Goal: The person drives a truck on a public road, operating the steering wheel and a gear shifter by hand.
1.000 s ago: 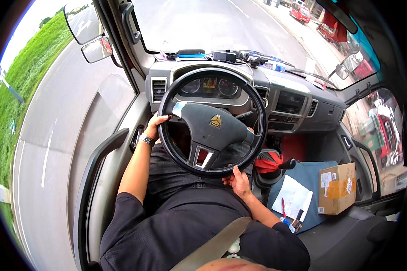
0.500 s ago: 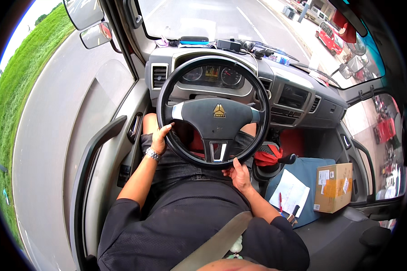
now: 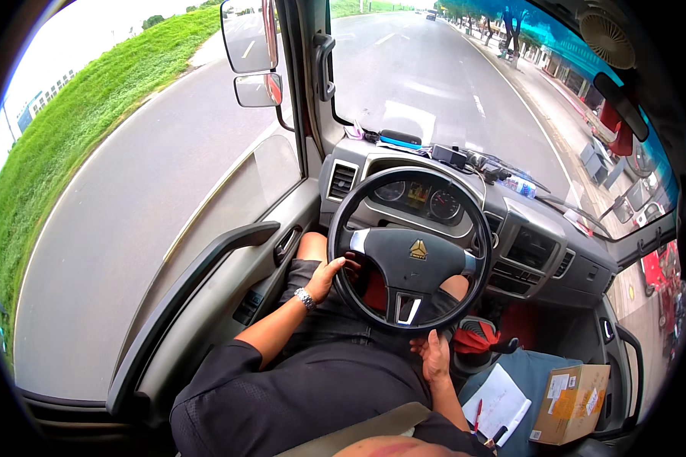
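The black steering wheel [image 3: 413,268] has grey spokes and a gold emblem on its hub. My left hand [image 3: 326,280], with a metal-band watch [image 3: 306,299] at the wrist, is wrapped round the rim at the lower left. At the bottom of the rim is my right hand [image 3: 435,358], thumb up against it and fingers curled below; its hold looks loose. Behind the wheel lies the instrument panel [image 3: 418,199] with round dials. To the right of my right hand stands a gear lever [image 3: 504,346] with a dark knob and red cloth at its base.
A cardboard box [image 3: 568,404] and white papers [image 3: 498,404] with a red pen [image 3: 478,416] lie on the blue-grey seat. Small items, including a blue-and-black case [image 3: 400,139], sit along the dashboard. Outside, a road [image 3: 419,68] runs ahead, with a grass verge [image 3: 91,114] to the left.
My view has swung left and upward, so more road ahead shows and the cab appears further right and lower. Outside scenery has shifted. Both hands stay at the same places on the wheel.
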`<state>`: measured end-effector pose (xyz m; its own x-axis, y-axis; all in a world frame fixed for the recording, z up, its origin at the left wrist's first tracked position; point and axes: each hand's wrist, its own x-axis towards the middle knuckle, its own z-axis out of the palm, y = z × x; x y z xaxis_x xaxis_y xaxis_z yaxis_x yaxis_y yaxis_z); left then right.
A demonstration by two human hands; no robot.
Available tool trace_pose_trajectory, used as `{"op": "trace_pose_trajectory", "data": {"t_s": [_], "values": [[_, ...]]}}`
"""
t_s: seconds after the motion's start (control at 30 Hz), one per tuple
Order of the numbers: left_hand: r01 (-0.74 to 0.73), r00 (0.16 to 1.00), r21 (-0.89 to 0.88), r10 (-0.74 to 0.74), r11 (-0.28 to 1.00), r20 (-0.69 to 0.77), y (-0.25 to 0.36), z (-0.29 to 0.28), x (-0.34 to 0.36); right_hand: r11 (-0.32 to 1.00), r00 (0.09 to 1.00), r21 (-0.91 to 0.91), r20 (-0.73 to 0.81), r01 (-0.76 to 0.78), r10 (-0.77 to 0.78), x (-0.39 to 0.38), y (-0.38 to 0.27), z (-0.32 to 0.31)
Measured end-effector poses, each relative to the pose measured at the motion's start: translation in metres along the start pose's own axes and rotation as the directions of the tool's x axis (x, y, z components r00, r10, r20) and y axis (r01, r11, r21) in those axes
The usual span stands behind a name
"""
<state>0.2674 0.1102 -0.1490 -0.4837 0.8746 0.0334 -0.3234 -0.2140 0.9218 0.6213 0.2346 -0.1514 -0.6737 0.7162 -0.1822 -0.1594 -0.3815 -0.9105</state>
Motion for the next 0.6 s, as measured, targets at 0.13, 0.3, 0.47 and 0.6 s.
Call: {"op": "trace_pose_trajectory", "data": {"t_s": [0.13, 0.3, 0.47, 0.6], "values": [[0.077, 0.992, -0.312, -0.042, 0.947, 0.116, -0.023, 0.0, -0.007, 0.878, 0.97, -0.465, -0.138, 0.117, -0.202, 0.01, -0.018, -0.048], [-0.002, 0.995, -0.134, 0.015, 0.991, 0.096, -0.063, 0.0, -0.001, 0.121, 0.701, -0.992, -0.064, 0.033, -0.711, 0.066, -0.094, -0.123], [-0.039, 0.999, 0.047, 0.038, 0.998, 0.014, -0.069, 0.008, -0.009, 0.018, 0.644, -0.885, -0.353, -0.466, -0.678, 0.064, -0.07, -0.225], [-0.119, 0.992, 0.057, 0.121, 0.991, -0.021, -0.066, 0.017, 0.01, 0.277, 0.596, -0.929, -0.37, -0.246, -0.712, 0.087, -0.063, -0.247]]}}
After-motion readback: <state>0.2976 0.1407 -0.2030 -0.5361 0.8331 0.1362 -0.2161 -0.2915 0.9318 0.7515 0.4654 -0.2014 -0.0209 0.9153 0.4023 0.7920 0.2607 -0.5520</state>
